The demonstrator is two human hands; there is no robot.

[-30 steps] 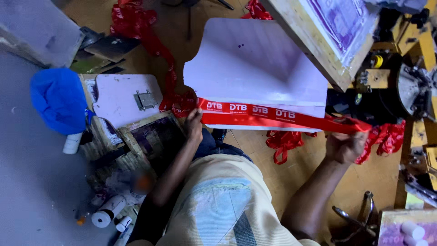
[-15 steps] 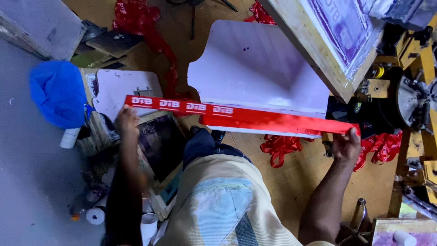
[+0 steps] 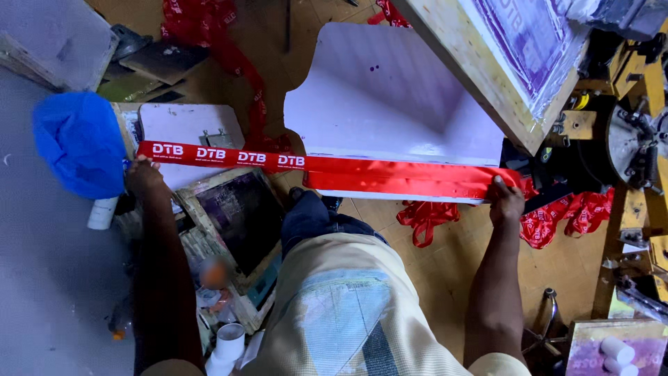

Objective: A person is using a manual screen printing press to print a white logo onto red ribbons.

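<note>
A long red ribbon [image 3: 362,170] with white printed letters stretches taut across the front edge of a white printing platen [image 3: 396,104]. My left hand [image 3: 142,174] grips its printed end far out to the left, over a stack of framed screens [image 3: 236,216]. My right hand [image 3: 506,198] pinches the plain red end at the platen's right front corner. A wooden-framed print screen [image 3: 501,49] is tilted up above the platen at the upper right.
A blue cloth bundle [image 3: 80,143] sits at the left beside a white board [image 3: 188,125]. Piles of red ribbon lie on the floor behind [image 3: 223,42] and under the platen [image 3: 570,216]. Yellow press machinery [image 3: 626,139] stands at the right. White tubs [image 3: 226,345] sit by my left leg.
My left hand has pulled the ribbon further left, bringing the printed stretch clear of the platen. My right hand has stayed at the platen's right corner, holding the other end.
</note>
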